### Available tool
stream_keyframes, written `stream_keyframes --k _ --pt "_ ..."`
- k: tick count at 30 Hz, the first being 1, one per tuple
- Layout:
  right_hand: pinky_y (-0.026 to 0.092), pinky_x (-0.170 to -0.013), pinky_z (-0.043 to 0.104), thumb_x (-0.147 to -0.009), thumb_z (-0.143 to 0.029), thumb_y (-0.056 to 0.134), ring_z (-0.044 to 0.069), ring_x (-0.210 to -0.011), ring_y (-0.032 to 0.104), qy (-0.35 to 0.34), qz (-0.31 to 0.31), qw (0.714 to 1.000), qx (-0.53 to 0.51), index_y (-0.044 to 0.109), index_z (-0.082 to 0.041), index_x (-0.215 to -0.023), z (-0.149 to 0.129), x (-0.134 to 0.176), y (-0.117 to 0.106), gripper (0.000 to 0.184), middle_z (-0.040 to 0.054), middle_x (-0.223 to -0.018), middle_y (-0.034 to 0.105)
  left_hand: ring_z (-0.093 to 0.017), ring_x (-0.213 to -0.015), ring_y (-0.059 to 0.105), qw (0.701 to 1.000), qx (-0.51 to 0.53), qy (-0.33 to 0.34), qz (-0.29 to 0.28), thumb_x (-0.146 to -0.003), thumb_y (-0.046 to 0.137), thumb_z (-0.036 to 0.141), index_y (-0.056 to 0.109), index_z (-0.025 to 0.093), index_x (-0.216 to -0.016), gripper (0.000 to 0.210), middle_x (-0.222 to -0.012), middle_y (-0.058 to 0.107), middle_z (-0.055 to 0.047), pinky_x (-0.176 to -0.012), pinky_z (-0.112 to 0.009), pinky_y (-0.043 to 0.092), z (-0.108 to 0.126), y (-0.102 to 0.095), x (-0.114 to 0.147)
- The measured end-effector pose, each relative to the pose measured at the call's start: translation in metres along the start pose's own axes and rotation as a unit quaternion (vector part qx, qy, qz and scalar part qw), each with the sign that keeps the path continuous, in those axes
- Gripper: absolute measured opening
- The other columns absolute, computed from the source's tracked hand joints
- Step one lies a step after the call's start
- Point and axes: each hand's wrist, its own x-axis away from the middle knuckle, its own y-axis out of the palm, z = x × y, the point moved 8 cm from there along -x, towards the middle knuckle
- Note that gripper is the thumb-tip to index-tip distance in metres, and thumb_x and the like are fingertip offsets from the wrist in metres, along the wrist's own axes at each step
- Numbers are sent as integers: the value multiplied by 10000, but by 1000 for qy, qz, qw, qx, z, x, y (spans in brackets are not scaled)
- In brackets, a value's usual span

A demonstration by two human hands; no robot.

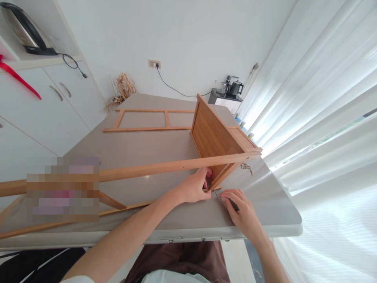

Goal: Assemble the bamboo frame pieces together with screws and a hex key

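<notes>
A partly assembled wooden shelf frame (159,168) lies on its side on the grey table, with a slatted wooden panel (213,131) standing upright at its right end. My left hand (196,185) is closed around the lower rail at the near corner of that panel; some fingers are hidden behind the wood. Just right of it, my right hand (240,206) pinches a thin metal hex key (217,194), whose tip points to the corner joint. Whether the tip sits in a screw I cannot tell. Several loose screws (246,168) lie on the table beyond my right hand.
A second ladder-like wooden frame (143,129) lies flat farther back on the table (277,196). Long rails reach left past a pixelated patch (63,190). White curtains (332,165) hang at the right; a small stand with a kettle (235,89) is behind the table.
</notes>
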Motion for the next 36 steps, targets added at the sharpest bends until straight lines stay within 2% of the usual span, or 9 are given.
stream_keyframes --k 3,6,12,14,17,20,22,28,36 --pt "556 -714 299 -1047 -343 468 200 -903 645 48 6 998 -28 644 -276 -1094 4 4 -3 194 39 -977 696 -173 -849 652 1000 0 -1 -2 -961 657 388 570 172 -1279 394 -1134 650 -71 -779 -375 577 0 0 0" --pt "492 -495 239 -1040 -381 463 181 -768 653 106 17 992 -65 602 -276 -1222 9 11 -5 251 22 -881 707 -174 -853 650 1000 2 -1 -5 -958 659 386 568 172 -1277 395 -1139 647 -72 -781 -376 576 -1 2 0" --pt "566 -758 270 -1032 -401 475 181 -846 711 144 53 981 -120 679 -255 -984 9 18 -13 256 33 -874 747 -178 -862 651 1000 2 1 -7 -962 652 391 577 171 -1261 378 -1110 651 -65 -797 -385 571 -2 4 -1" --pt "573 -785 277 -1009 -428 537 184 -865 719 151 43 978 -135 676 -260 -1061 8 18 -12 225 35 -934 762 -177 -851 653 1000 0 -1 -9 -965 650 392 584 169 -1251 368 -1073 657 -56 -798 -388 573 -2 4 -1" --pt "575 -847 303 -932 -459 670 187 -879 720 151 25 977 -145 642 -271 -1187 6 16 -10 318 38 -1094 764 -176 -844 654 1000 0 -3 -8 -966 649 393 588 167 -1244 363 -1063 659 -54 -793 -386 574 -1 3 -1" --pt "572 -756 287 -999 -458 556 190 -840 726 149 40 981 -115 672 -263 -1117 6 13 -11 256 37 -994 779 -177 -847 654 1000 3 -2 -7 -964 651 394 588 166 -1243 365 -1059 658 -54 -790 -383 574 -1 3 -1" --pt "553 -669 274 -1034 -456 473 191 -801 719 142 46 984 -102 701 -260 -1071 5 11 -8 303 43 -922 769 -177 -844 653 1000 5 -1 -7 -964 652 393 587 166 -1242 365 -1044 658 -49 -788 -382 573 -2 4 -1" --pt "486 -556 253 -1032 -450 476 192 -790 702 131 27 986 -98 671 -249 -1029 4 5 5 280 42 -910 751 -173 -824 652 1000 4 0 -6 -960 658 388 586 169 -1242 365 -1010 659 -40 -787 -383 574 -3 4 -1" --pt "506 -713 287 -1061 -413 411 174 -769 675 112 -18 989 -96 592 -249 -1056 1 -3 14 244 25 -938 737 -173 -858 642 1000 12 8 1 -954 662 379 566 175 -1266 385 -1153 636 -73 -772 -367 571 -2 3 -1"
